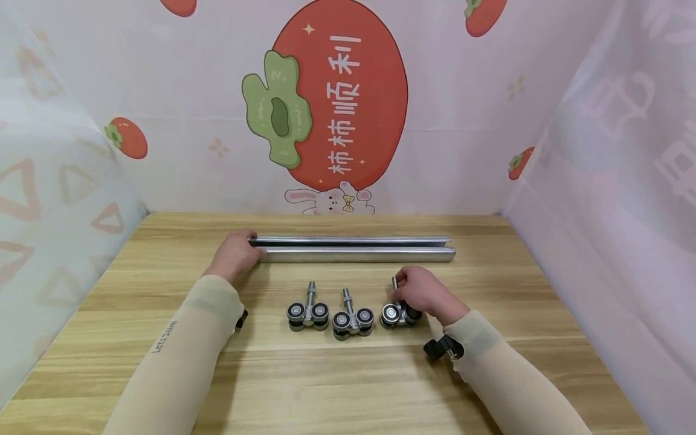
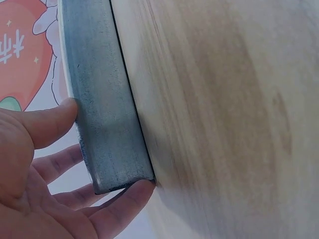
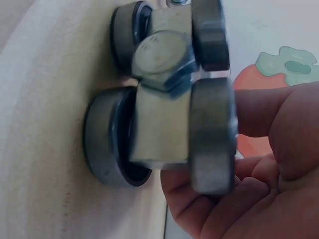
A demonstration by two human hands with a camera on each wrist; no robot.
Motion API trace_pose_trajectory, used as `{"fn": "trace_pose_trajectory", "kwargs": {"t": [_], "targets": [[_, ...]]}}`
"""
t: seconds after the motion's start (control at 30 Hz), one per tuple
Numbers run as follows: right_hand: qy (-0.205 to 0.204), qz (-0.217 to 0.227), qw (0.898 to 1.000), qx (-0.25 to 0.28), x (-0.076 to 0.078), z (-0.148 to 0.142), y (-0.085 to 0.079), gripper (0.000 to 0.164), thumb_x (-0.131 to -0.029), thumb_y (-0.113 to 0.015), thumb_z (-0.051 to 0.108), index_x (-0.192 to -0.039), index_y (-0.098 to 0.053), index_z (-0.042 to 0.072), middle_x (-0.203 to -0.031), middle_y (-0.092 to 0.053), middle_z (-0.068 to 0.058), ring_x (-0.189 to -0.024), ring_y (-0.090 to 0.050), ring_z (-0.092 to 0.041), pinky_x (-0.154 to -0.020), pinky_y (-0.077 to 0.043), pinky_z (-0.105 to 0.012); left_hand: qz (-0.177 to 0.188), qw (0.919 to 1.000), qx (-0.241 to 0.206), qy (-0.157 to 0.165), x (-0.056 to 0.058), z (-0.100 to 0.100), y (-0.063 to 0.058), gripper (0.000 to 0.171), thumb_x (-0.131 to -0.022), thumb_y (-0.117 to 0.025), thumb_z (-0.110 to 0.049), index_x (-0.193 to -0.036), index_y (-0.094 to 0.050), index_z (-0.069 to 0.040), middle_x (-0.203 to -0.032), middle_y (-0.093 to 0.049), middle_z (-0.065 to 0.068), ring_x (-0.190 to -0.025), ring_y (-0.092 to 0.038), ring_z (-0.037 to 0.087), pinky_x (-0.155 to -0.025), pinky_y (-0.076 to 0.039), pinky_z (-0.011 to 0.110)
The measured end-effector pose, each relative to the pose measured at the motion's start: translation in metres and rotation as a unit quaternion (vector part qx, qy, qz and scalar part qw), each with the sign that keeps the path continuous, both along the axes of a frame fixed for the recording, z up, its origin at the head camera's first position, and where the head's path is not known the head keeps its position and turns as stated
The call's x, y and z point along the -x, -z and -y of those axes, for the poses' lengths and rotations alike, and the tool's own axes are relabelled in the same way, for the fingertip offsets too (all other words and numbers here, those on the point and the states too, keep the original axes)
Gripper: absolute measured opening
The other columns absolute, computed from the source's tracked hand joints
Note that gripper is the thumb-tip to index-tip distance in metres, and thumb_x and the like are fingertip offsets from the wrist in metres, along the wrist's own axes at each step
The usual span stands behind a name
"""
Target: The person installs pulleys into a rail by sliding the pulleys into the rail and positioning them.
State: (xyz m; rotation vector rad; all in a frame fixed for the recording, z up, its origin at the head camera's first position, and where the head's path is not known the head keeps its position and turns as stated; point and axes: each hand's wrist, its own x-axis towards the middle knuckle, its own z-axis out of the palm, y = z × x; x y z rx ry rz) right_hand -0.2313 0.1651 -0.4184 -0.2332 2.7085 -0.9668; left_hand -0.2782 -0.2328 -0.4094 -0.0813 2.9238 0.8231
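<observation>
My left hand grips the left end of a long metal rail, a C-shaped channel with a slot along its length. In the left wrist view the thumb lies on one edge of the rail and a fingertip reaches its end corner. With curled fingers my right hand holds the rightmost trolley roller by its bolt stem. Seen from the right wrist, this roller shows a hex bolt head between paired wheels; its stem is hidden there.
Two more trolley rollers, one on the left and one in the middle, lie on the wooden table with stems pointing away. A printed backdrop stands behind the table, with white sheets at both sides.
</observation>
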Motion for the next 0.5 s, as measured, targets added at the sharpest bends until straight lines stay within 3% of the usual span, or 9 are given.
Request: {"fn": "trace_pose_trajectory", "kwargs": {"t": [0.23, 0.5], "targets": [[0.029, -0.005, 1.0, 0.009, 0.001, 0.001, -0.008, 0.033, -0.087, -0.074, 0.007, -0.116, -0.06, -0.002, -0.092, -0.064, -0.007, -0.08, -0.059, -0.021, -0.066, -0.05, -0.035, 0.001, 1.0, -0.003, -0.005, 0.0, 0.0, 0.001, 0.06, -0.097, -0.06, -0.025, -0.144, -0.042, 0.006, -0.142, -0.042, 0.033, -0.129, -0.04, 0.049, -0.108, -0.03, 0.06], [0.044, -0.014, 0.999, 0.007, -0.002, 0.003, -0.013, 0.031, -0.089, -0.072, 0.008, -0.117, -0.059, 0.0, -0.094, -0.061, -0.007, -0.081, -0.058, -0.022, -0.065, -0.05, -0.036, 0.001, 0.9999, -0.009, -0.01, -0.001, -0.001, 0.001, 0.059, -0.097, -0.06, -0.026, -0.144, -0.042, 0.005, -0.141, -0.042, 0.034, -0.128, -0.04, 0.049, -0.107, -0.031, 0.06]]}}
